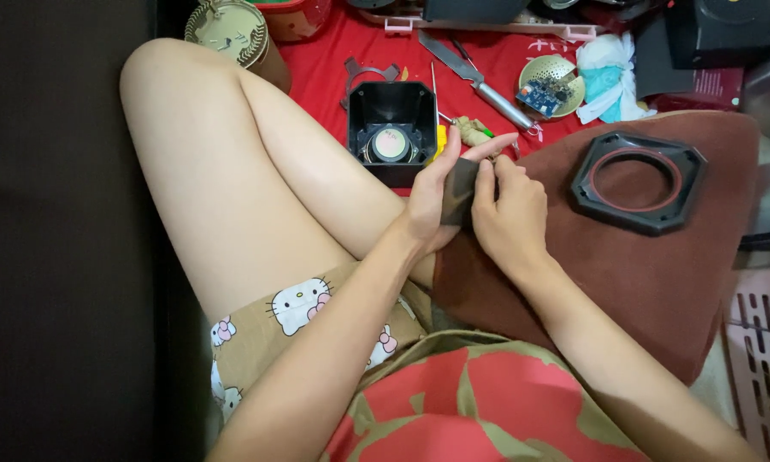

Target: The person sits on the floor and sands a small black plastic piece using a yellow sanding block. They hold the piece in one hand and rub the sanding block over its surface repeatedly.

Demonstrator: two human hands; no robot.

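A small dark flat piece sits pinched between both hands, just above the brown cushion on the person's lap. The left hand wraps its fingers around the piece's left edge; the right hand closes its fingers on the right edge. A steady two-sided pinch close to the cushion looks wise, so the piece cannot slip. Just beyond stands an open black speaker box; to the right, a black octagonal frame lies on the cushion. Farther off, a knife and a circuit board rest on the red cloth.
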